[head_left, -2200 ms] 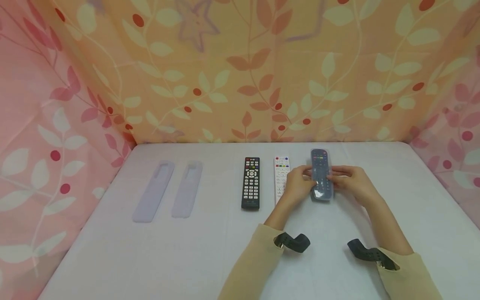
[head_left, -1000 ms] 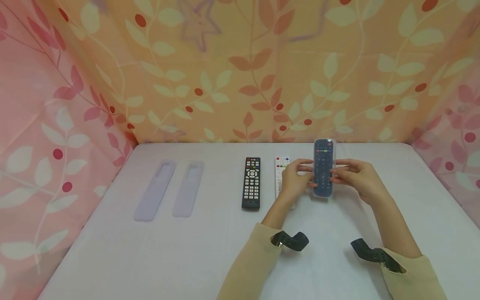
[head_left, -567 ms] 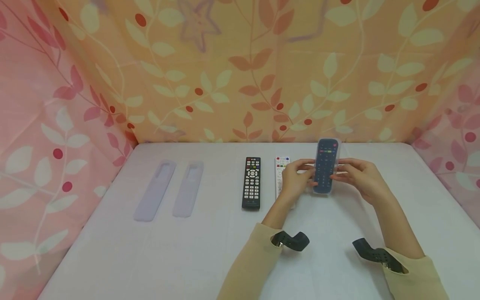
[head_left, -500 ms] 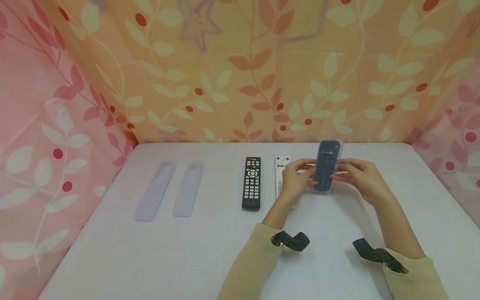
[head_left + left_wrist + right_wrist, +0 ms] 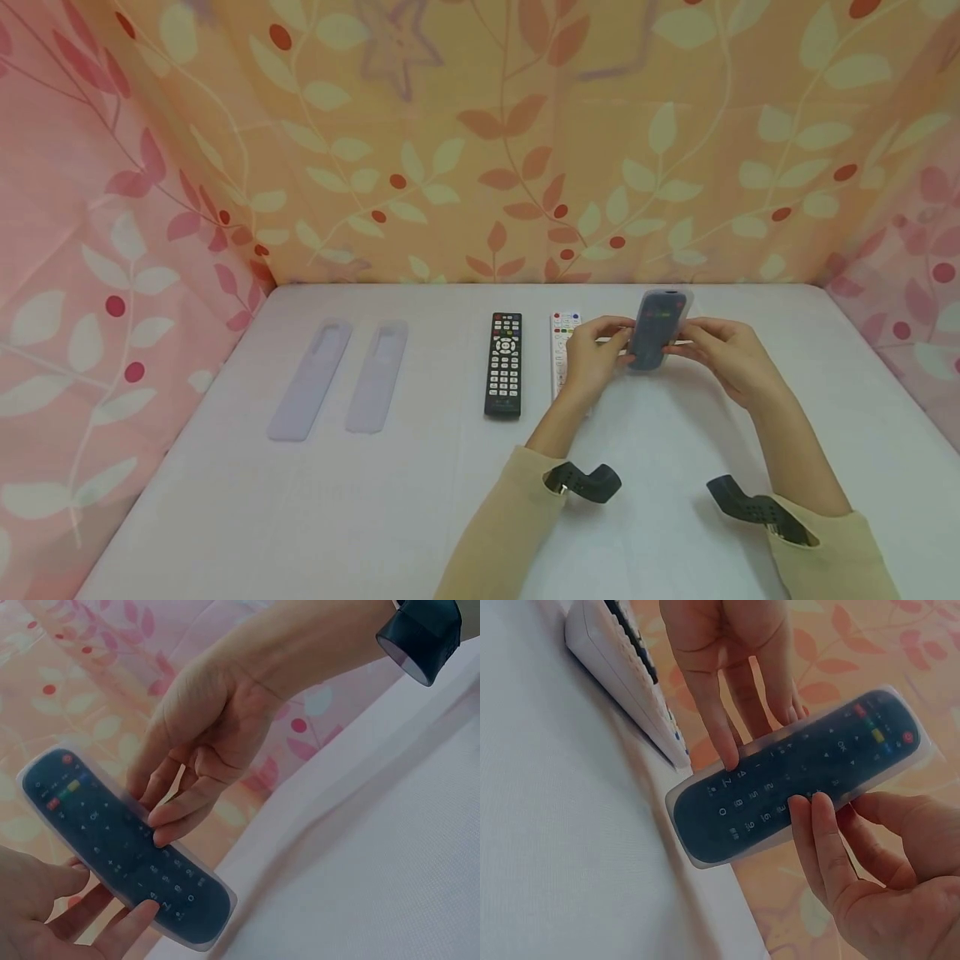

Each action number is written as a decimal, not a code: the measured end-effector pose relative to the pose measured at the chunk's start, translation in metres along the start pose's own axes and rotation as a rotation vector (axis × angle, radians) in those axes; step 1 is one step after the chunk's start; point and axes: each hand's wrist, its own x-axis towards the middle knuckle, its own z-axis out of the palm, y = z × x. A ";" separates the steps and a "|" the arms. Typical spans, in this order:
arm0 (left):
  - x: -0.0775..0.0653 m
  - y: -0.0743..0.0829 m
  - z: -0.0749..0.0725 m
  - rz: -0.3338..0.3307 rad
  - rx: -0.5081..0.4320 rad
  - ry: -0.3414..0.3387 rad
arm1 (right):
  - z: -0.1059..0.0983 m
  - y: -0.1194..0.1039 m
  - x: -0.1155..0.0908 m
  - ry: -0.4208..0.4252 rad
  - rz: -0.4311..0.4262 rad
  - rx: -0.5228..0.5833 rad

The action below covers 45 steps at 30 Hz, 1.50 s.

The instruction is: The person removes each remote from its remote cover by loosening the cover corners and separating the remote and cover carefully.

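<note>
A dark remote control (image 5: 656,333) inside a translucent cover (image 5: 761,844) is held up above the far right of the table. My left hand (image 5: 596,354) pinches its left edge, fingertips over the face and behind. On the opposite edge my right hand (image 5: 726,354) grips it the same way. The remote leans, its top tilted back and to the right in the head view. Both wrist views show the lit-looking buttons facing out through the cover. A white remote control (image 5: 560,358) lies just left of my left hand, partly hidden by it.
A black remote control (image 5: 502,367) with white buttons lies mid-table. Two translucent remote covers (image 5: 311,383) lie side by side farther left. The white-covered table (image 5: 337,517) ends at flower-patterned cloth (image 5: 420,167) at the back and sides.
Both hands first raised the covered remote control off the table. Since then its top has swung right and tipped back, so its face looks shorter. The other remotes and covers have stayed put.
</note>
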 end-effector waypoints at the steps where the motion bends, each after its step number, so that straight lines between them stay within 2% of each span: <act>1: 0.000 0.000 0.000 0.000 0.004 0.002 | 0.000 0.000 0.000 0.001 0.004 -0.004; 9: -0.001 0.001 0.000 0.015 0.024 -0.005 | -0.001 0.002 0.001 -0.002 0.009 -0.039; 15: -0.002 -0.001 -0.002 0.020 0.017 -0.030 | -0.004 0.002 -0.002 -0.029 -0.014 0.021; 20: -0.002 -0.002 -0.002 -0.004 0.030 -0.019 | -0.005 0.004 -0.002 -0.043 -0.012 0.053; 27: -0.002 -0.004 -0.002 0.001 0.115 -0.002 | -0.005 0.002 -0.002 -0.038 0.072 -0.082; 33: -0.001 -0.004 -0.002 0.005 0.132 0.009 | -0.003 0.001 -0.003 -0.036 0.052 -0.134; 40: 0.002 -0.004 0.000 -0.006 0.113 0.033 | -0.002 0.001 -0.001 -0.059 0.095 -0.176; 45: 0.002 -0.002 0.000 -0.007 0.105 0.033 | -0.002 0.002 -0.001 -0.067 0.062 -0.169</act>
